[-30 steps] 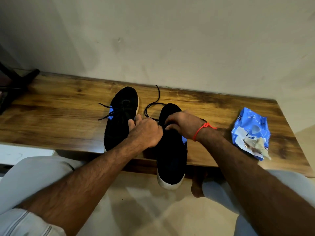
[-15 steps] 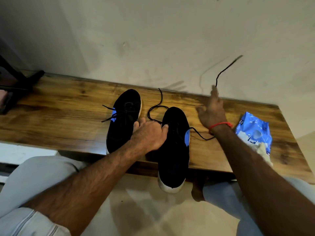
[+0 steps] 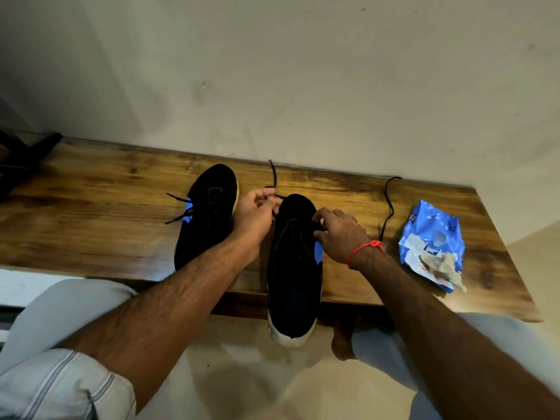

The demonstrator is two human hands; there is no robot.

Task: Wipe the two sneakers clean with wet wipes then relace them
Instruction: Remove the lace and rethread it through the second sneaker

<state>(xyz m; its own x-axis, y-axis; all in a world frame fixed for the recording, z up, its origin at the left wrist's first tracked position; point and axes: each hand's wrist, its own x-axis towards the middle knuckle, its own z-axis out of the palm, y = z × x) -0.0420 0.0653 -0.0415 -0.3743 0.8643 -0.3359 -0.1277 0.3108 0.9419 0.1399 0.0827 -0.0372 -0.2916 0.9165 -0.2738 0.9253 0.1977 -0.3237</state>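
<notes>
So the sneaker being laced [image 3: 295, 268] lies lengthwise on the desk [image 3: 91, 225], its long axis running straight toward the person, white toe end hanging off the near edge and the dark opening pointing at the wall. Both hands sit at the eyelet area, one on each side. The left hand [image 3: 254, 216] is on the shoe's left flank, fingers curled and pinching one lace end [image 3: 273, 177], which sticks up and away toward the wall. The right hand [image 3: 338, 234] is on the right flank, fingertips curled onto the upper; looks like they're pinching the lace right at an eyelet, but it's dark on dark so I can't say for sure. The other lace end [image 3: 389, 207] trails off to the right across the desk and curls up near the wall.

My guess is the next pull goes sideways across the tongue, and either hand is equally close.

The second sneaker [image 3: 206, 213] sits just beside the left hand, laces on it already. The blue wipes pack [image 3: 433, 237] with a used wipe [image 3: 442, 268] on top lies to the right, close to the loose lace, which could drag into it.
</notes>
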